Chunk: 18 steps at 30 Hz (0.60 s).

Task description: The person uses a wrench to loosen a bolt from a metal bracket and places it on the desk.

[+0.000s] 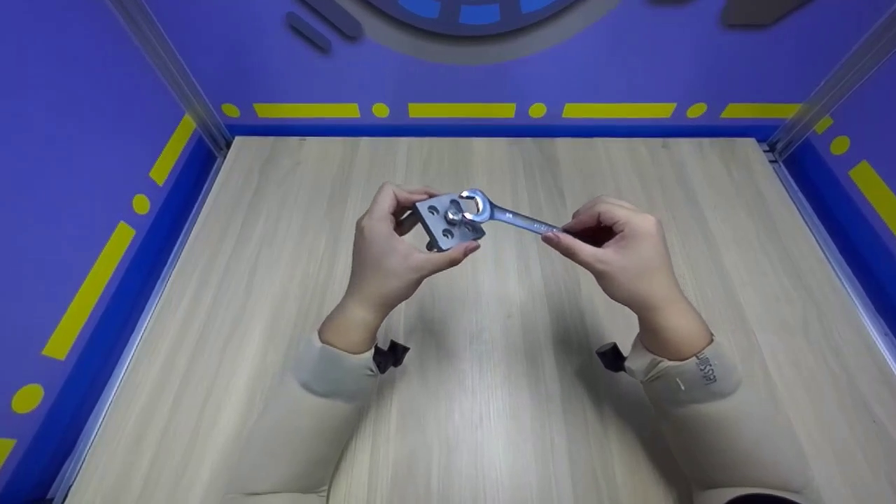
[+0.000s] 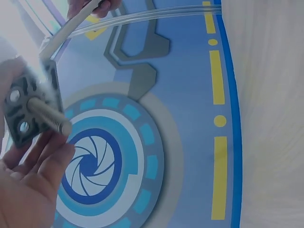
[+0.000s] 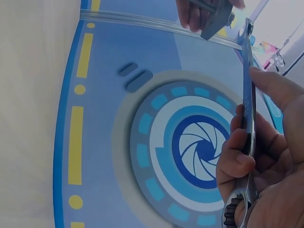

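My left hand [image 1: 383, 245] grips a square grey metal plate [image 1: 438, 222] by its edges, thumb along the near side. The plate has holes near its corners and a bolt through its middle. The bolt's head [image 1: 453, 215] faces the right hand; its threaded shank [image 2: 49, 117] sticks out of the other face in the left wrist view. My right hand [image 1: 624, 245] holds a combination wrench [image 1: 521, 220] by the handle. The wrench's open end overlaps the plate's right edge in the head view, beside the bolt head. Its ring end [image 3: 234, 209] lies by the palm in the right wrist view.
Both hands are raised over a light wood-grain table [image 1: 490, 420]. Blue panels [image 1: 476, 84] with yellow markings stand behind it and at both sides. Metal rails [image 1: 161, 273] run along the side edges. Black wrist mounts [image 1: 611, 357] jut inward from both sleeves.
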Available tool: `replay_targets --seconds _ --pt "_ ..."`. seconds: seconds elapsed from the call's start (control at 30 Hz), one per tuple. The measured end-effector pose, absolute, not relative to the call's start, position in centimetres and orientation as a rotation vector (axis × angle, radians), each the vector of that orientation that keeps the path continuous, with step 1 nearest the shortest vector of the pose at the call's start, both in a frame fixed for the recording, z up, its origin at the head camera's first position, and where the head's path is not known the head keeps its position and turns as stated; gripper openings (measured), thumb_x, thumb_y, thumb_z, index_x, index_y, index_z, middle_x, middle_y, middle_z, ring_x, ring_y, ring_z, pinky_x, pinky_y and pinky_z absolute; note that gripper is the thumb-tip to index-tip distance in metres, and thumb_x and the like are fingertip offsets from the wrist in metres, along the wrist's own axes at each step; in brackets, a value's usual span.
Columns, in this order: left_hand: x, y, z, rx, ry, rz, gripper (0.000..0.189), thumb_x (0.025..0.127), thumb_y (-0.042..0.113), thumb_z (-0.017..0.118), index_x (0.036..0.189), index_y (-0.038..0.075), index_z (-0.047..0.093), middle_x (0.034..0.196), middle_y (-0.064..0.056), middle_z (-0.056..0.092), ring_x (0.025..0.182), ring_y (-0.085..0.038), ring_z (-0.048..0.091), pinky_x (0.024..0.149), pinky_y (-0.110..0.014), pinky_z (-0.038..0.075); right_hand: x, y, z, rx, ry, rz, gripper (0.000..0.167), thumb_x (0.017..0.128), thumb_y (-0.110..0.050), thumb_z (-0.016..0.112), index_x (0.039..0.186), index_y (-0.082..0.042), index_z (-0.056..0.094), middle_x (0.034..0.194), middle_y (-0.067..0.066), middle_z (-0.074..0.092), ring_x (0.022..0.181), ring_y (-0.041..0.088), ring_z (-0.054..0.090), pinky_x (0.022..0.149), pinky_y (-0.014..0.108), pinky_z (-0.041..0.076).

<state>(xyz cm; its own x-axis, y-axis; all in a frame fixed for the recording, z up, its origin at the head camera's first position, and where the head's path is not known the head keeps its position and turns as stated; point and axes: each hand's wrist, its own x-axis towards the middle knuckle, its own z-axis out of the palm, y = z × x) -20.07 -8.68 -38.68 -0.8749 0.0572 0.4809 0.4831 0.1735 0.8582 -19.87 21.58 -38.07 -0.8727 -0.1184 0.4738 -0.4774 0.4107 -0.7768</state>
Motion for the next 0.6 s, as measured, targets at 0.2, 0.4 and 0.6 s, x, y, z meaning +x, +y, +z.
replay_targets --seconds 0.2,0.4,0.6 --pt "-20.1 -8.3 -39.0 -0.501 -2.060 -1.662 0.067 0.072 0.010 0.108 0.120 -0.002 0.063 0.133 -0.014 0.075 0.122 -0.020 0.075 0.117 -0.031 0.064 -19.9 21.1 -38.3 0.491 -2.390 1.446 0.015 0.089 -0.007 0.098 0.089 -0.006 0.083 0.089 -0.007 0.073 0.072 0.010 0.063 0.059 0.014 0.054" --pt "-20.2 -8.1 -39.2 -0.497 -2.067 -1.544 0.069 0.075 0.015 0.108 0.124 -0.002 0.063 0.134 -0.014 0.075 0.123 -0.022 0.075 0.115 -0.031 0.065 -19.9 20.6 -38.3 0.467 -2.407 1.448 0.015 0.090 -0.009 0.098 0.086 -0.010 0.083 0.089 -0.007 0.071 0.071 0.010 0.063 0.059 0.014 0.053" --pt "-19.9 -8.3 -39.5 -0.513 -2.067 -1.456 0.070 0.075 0.016 0.108 0.125 -0.003 0.062 0.133 -0.015 0.076 0.121 -0.024 0.076 0.112 -0.032 0.067 -19.8 20.4 -38.6 0.478 -2.433 1.465 0.016 0.090 -0.010 0.098 0.088 -0.009 0.082 0.090 -0.004 0.071 0.070 0.010 0.064 0.058 0.014 0.053"
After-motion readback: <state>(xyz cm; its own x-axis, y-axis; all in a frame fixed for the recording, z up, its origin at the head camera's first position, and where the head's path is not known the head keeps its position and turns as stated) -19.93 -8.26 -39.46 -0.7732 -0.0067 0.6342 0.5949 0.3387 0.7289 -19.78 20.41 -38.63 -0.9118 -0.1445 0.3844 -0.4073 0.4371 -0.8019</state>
